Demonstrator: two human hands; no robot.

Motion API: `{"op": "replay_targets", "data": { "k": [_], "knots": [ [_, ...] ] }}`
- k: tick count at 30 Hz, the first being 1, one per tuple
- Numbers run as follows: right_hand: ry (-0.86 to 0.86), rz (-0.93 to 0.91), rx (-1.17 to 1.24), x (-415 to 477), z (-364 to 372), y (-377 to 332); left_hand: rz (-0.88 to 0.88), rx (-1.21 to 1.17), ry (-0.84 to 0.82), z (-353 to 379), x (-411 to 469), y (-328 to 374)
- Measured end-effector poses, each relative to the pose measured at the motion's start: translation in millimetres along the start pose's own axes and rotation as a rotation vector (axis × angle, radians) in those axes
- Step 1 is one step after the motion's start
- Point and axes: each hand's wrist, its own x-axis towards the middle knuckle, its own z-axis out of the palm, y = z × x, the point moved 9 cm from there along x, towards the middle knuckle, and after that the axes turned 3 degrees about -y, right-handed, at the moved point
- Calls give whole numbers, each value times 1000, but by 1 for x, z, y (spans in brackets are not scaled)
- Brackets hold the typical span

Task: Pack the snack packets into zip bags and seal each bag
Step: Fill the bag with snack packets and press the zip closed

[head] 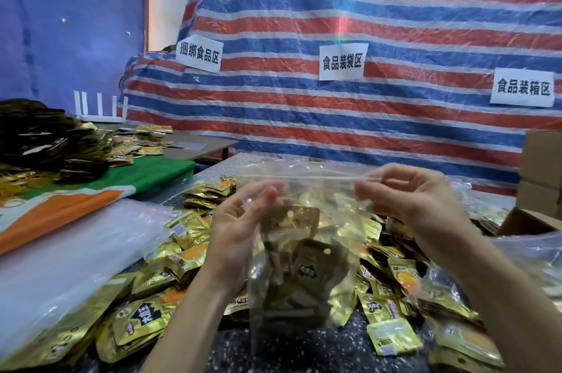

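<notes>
One zip bag (299, 269), mouth up

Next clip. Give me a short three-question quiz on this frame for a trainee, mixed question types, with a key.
1. True or false: the zip bag being held up already has snack packets inside.
2. Where does the right hand pinch the bag?
A) on the zip strip along its top
B) at its bottom corner
C) nowhere, it is off the bag
3. How many paper signs hang on the striped tarp?
Key: 1 true; 2 A; 3 three.
</notes>
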Motion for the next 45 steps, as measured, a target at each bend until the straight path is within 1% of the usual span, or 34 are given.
{"op": "replay_targets", "data": {
  "k": [3,6,7,10,11,15,20,23,26,27,31,35,37,38,39,40,41,42,43,45],
  "knots": [
    [33,26,125,1,4,8,66,23,7,-2,0,5],
    [131,38,204,1,-2,19,65,-31,36,-6,-1,4],
    [140,51,196,1,-4,22,57,-30,58,-7,0,2],
    [27,120,103,3,-2,29,79,40,120,-9,0,1],
    [11,116,107,3,-4,27,101,72,135,-9,0,3],
    [38,-3,205,5,-21,10,182,157,153,-5,7,17],
    [83,-118,284,7,-33,1,340,278,80,18,23,51],
    [150,-73,312,5,-38,10,364,398,87,24,30,56],
    [210,-26,326,1,-44,29,403,441,107,22,24,45],
    [219,-13,299,-1,-45,33,398,428,103,22,23,38],
    [251,20,147,-5,-49,40,284,407,123,19,23,13],
    [250,34,41,-10,-48,38,342,436,96,26,16,17],
    [306,50,-75,-14,-45,38,381,456,79,31,12,20],
    [369,50,-186,-18,-45,35,391,469,62,35,10,20],
    [439,6,-328,-23,-42,25,390,478,38,40,9,18],
    [483,-94,-475,-27,-34,9,383,483,8,44,8,16],
    [485,-215,-600,-31,-20,-8,379,490,-25,48,6,14],
    [442,-316,-692,-33,-2,-22,382,500,-55,53,5,13],
    [379,-375,-762,-32,14,-31,386,507,-77,56,3,12],
    [285,-409,-835,-31,37,-39,373,508,-90,58,2,9]
  ]
}}
